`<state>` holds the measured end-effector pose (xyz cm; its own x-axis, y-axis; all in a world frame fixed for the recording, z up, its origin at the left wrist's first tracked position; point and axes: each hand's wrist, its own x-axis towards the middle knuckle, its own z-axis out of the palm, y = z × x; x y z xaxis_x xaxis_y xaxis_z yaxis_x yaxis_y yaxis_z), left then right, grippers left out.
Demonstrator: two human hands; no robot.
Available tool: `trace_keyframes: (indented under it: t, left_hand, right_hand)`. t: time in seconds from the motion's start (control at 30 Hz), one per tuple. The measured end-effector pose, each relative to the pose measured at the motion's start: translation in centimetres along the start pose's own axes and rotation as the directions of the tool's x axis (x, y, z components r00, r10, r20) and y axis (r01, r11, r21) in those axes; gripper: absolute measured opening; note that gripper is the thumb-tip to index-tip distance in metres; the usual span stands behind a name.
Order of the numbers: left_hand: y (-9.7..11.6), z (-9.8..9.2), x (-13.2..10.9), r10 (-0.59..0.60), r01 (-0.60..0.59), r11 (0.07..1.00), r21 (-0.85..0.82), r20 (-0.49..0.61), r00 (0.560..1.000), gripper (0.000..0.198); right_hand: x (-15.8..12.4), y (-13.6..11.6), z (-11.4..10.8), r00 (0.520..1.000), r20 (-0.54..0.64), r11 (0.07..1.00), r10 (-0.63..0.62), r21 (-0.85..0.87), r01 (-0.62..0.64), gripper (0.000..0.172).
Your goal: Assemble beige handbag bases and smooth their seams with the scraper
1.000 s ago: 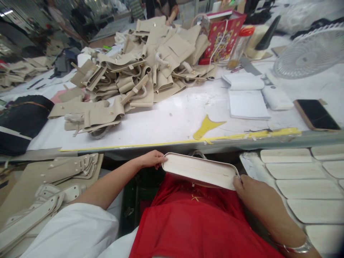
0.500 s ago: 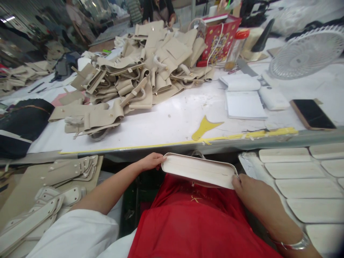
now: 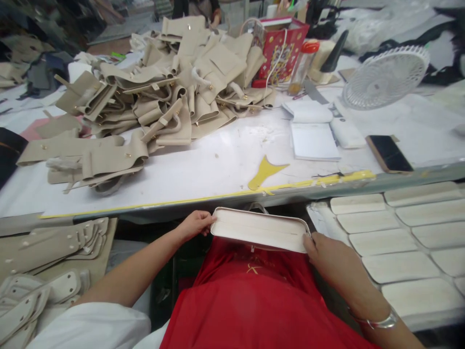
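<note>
To my left, straps (image 3: 47, 295) lie heaped below the edge of the table (image 3: 225, 167). My left hand (image 3: 196, 225) pinches the left end of the pale bag (image 3: 256, 229), held just short of that edge, above my red apron (image 3: 247, 305); my right hand (image 3: 327, 254) grips its right end. Further right, flat pieces (image 3: 399, 266) lie in rows. My view has swung rightward, but both grips match a second ago, so the work seems no further along

On the worktop (image 3: 218, 169), the notepad (image 3: 315, 141) has a phone (image 3: 390, 152) to its right, a white fan (image 3: 385, 80) behind-right, a yellow cutout (image 3: 266, 172) front-left, and a red-lidded jar (image 3: 301, 70) and red box (image 3: 273, 55) behind.
</note>
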<state>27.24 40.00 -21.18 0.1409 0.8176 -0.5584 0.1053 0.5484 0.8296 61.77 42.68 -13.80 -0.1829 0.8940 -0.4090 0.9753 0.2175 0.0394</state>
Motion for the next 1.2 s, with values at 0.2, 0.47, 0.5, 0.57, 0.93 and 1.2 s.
trace_keyframes:
  t: [0.2, 0.47, 0.5, 0.57, 0.93, 1.2]
  left_hand:
    - [2.2, 0.5, -0.1, -0.102, 0.104, 0.981, 0.161, -0.019, 0.995, 0.050]
    - [0.9, -0.2, -0.5, -0.081, 0.080, 0.995, 0.056, 0.023, 0.996, 0.058]
    - [0.4, -0.4, -0.5, -0.070, 0.071, 0.997, -0.027, 0.034, 0.997, 0.061]
    - [-0.2, -0.9, -0.7, -0.040, 0.043, 0.985, -0.170, 0.019, 0.999, 0.066]
    - [4.8, 6.1, -2.4, 0.742, -0.665, 0.321, 0.674, 0.257, 0.619, 0.025]
    - [4.5, 15.1, 0.4, 0.524, -0.687, -0.151, 0.711, 0.647, 0.554, 0.046]
  right_hand:
    - [0.6, 0.0, -0.3, 0.998, 0.046, 0.999, 0.050, -0.008, -0.050, 0.031]
    - [-0.6, -1.0, -0.8, 1.000, 0.016, 1.000, 0.020, 0.020, -0.020, 0.033]
    - [-0.7, -1.0, -0.7, 1.000, 0.017, 0.999, 0.022, 0.029, -0.023, 0.034]
    - [-0.7, -1.0, -0.4, 0.999, 0.023, 0.998, 0.028, 0.051, -0.029, 0.036]
    - [-1.2, -1.1, 0.4, 0.997, 0.018, 0.966, 0.078, 0.246, -0.080, 0.040]
    - [-1.5, -1.9, 1.7, 0.977, -0.125, 0.985, 0.172, 0.009, -0.172, 0.038]
